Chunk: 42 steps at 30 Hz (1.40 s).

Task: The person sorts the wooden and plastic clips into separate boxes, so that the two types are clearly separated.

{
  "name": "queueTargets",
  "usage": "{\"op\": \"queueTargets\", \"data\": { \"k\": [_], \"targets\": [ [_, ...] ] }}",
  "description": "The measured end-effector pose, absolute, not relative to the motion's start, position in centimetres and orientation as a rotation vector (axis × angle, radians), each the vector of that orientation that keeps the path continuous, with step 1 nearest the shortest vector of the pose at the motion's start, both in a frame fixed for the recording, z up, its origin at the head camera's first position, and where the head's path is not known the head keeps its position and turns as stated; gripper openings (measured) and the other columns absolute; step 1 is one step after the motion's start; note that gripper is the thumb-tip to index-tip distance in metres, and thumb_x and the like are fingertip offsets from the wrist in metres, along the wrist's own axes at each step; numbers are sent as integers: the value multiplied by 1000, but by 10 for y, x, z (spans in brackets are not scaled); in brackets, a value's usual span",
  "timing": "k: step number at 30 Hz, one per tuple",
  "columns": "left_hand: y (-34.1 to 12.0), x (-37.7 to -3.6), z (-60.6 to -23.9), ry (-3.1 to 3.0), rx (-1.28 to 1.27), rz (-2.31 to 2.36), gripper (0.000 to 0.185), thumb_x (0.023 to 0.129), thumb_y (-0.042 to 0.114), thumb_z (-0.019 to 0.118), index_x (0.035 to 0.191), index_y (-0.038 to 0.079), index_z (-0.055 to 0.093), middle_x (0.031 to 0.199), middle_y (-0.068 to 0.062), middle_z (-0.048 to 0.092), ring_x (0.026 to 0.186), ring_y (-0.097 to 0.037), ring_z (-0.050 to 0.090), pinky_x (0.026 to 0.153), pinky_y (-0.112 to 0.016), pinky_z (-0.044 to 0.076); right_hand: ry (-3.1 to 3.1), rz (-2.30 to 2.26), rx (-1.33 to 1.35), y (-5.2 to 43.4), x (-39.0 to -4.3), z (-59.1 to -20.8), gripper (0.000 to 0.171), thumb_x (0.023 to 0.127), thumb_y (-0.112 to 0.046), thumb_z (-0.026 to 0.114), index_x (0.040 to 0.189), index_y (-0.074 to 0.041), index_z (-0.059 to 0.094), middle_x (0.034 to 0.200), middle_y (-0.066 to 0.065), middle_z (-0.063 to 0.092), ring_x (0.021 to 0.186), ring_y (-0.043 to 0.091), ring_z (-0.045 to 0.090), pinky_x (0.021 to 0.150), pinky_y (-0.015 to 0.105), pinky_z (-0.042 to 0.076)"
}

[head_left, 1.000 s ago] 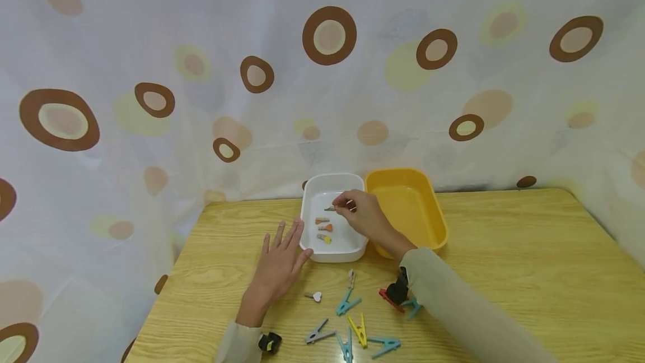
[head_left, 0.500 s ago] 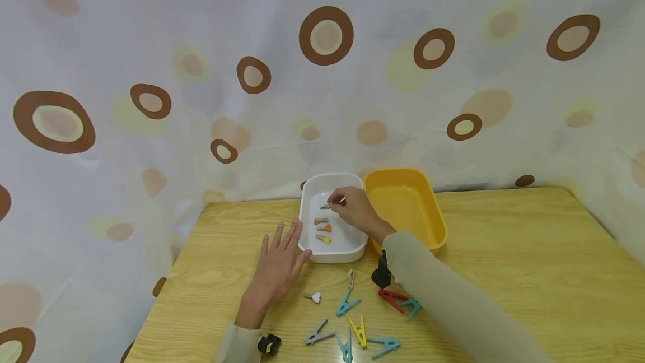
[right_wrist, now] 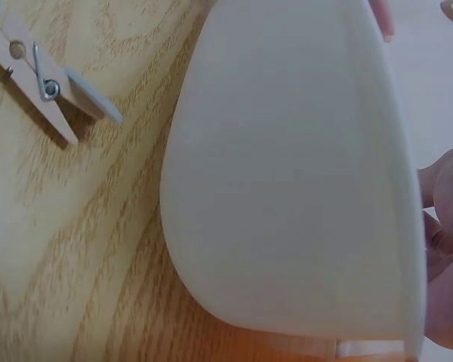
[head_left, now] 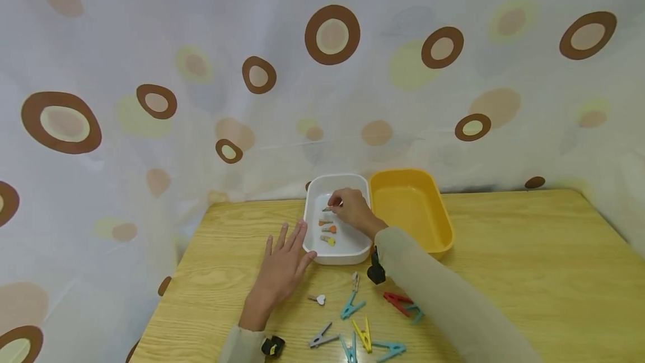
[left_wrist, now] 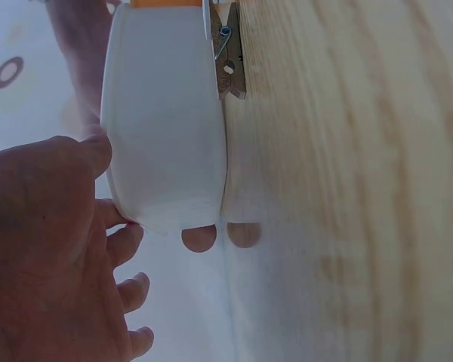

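Observation:
My right hand (head_left: 340, 205) reaches into the white tray (head_left: 336, 179) and pinches a small wooden clip (head_left: 328, 208) at the tray's far left. Three more small clips lie in a row in the tray, two orange-tipped (head_left: 325, 221) and one yellow-tipped (head_left: 328, 239). My left hand (head_left: 285, 255) lies flat on the table with straight fingers, its fingertips against the tray's near left corner. In the left wrist view the tray wall (left_wrist: 166, 121) fills the middle, with the left hand (left_wrist: 53, 249) beside it. The right wrist view shows the tray's outside (right_wrist: 287, 173) and my right fingers (right_wrist: 447, 241) at its rim.
A yellow tray (head_left: 433, 206) stands just right of the white one. On the wooden table (head_left: 529, 262) in front lie several pegs: teal (head_left: 351, 307), yellow (head_left: 364, 334), grey (head_left: 321, 336), red (head_left: 396, 300), and a small heart clip (head_left: 318, 299). A spotted curtain hangs behind.
My right hand has moved a little to the left inside the white tray with the clip, and its forearm has swung left off the red peg. The left hand has stayed put.

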<state>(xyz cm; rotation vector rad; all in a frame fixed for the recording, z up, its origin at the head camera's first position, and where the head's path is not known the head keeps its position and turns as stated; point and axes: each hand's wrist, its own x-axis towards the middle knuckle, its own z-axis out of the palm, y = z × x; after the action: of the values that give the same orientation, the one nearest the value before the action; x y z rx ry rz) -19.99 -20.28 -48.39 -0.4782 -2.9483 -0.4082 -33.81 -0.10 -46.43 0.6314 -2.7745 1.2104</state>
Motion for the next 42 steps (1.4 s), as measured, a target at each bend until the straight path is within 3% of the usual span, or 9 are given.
{"op": "queueTargets", "data": {
  "k": [23,42],
  "targets": [
    [-201,-198,-484,-2949,-485,-416,69,110,51,36,164,10,23,169,-6,24,155,-39,15,120,-66,13,-2806,1183,631,-7,-342,-466,10,91,3,71,100,2,75,91,9,70,86,23,64,81,36,56],
    [-203,-200,-483,-2953,-487,-401,70,110,51,35,165,10,22,169,-5,22,155,-39,15,120,-66,14,-2674,1270,808,9,-308,-441,13,92,-1,72,104,3,74,96,9,71,89,23,67,85,36,58]
  ]
}}
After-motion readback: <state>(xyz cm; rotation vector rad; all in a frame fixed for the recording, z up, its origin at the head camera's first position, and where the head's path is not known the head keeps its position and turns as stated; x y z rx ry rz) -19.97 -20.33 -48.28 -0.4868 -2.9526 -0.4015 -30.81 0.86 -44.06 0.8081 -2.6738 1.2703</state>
